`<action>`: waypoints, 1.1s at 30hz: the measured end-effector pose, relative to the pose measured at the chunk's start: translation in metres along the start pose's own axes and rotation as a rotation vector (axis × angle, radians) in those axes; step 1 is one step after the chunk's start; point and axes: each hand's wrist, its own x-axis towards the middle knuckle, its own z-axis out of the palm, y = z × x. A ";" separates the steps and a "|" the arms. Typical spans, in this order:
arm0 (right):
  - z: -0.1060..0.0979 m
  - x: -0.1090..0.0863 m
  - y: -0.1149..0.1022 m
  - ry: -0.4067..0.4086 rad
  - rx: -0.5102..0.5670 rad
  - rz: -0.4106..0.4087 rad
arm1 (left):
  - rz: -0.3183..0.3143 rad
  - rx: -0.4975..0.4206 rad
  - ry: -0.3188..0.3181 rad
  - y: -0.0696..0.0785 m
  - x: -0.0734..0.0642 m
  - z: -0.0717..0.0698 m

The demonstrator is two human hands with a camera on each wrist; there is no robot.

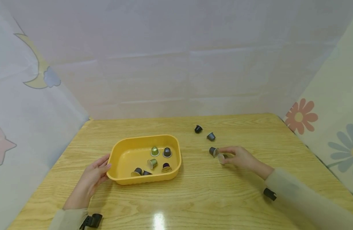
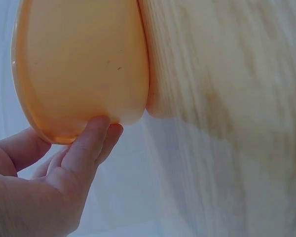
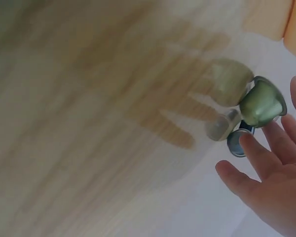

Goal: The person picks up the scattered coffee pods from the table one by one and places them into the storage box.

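Observation:
My left hand [image 1: 95, 174] grips the left end of a yellow tray [image 1: 144, 179], thumb at the rim and fingers against the outer wall, as the left wrist view shows. Several coffee capsules lie inside, among them a green capsule [image 1: 154, 151] and a dark capsule [image 1: 167, 152]. To the right, my right hand [image 1: 240, 157] reaches over two capsules on the table. In the right wrist view its fingers are spread around a green capsule [image 3: 261, 104], with a gap between thumb and capsule. One fingertip overlaps a dark blue-grey capsule [image 3: 240, 143] beside it.
Beyond the right hand, a black capsule [image 1: 198, 129] and a grey capsule [image 1: 211, 136] lie on the wooden table [image 1: 182, 204]. Patterned cloth walls [image 1: 176, 80] enclose the table's back and sides. A black camera mount [image 1: 91, 220] sits at the left wrist.

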 end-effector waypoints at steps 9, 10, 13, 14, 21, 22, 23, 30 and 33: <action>-0.001 0.005 0.008 -0.080 0.028 -0.049 | -0.005 -0.012 0.001 -0.001 0.000 0.000; -0.001 0.006 0.008 -0.086 0.028 -0.049 | -0.005 -0.011 0.002 -0.001 0.000 0.000; -0.001 0.007 0.008 -0.093 0.019 -0.040 | 0.000 -0.011 0.004 -0.001 0.000 0.000; -0.001 0.007 0.008 -0.094 0.011 -0.043 | 0.001 -0.012 0.004 0.000 0.000 0.000; -0.001 0.008 0.006 -0.074 0.001 -0.036 | 0.001 -0.002 0.007 0.001 0.000 0.000; -0.001 0.008 0.006 -0.069 -0.001 -0.038 | -0.002 -0.004 0.008 0.001 0.000 0.000; 0.000 0.007 0.006 -0.062 -0.001 -0.038 | -0.006 -0.004 0.010 0.001 0.000 0.000; -0.001 0.004 -0.003 -0.002 0.012 -0.013 | -0.017 0.006 0.013 0.002 0.000 -0.001; -0.003 0.002 -0.011 0.029 0.026 -0.013 | -0.016 0.007 0.013 0.003 -0.001 0.000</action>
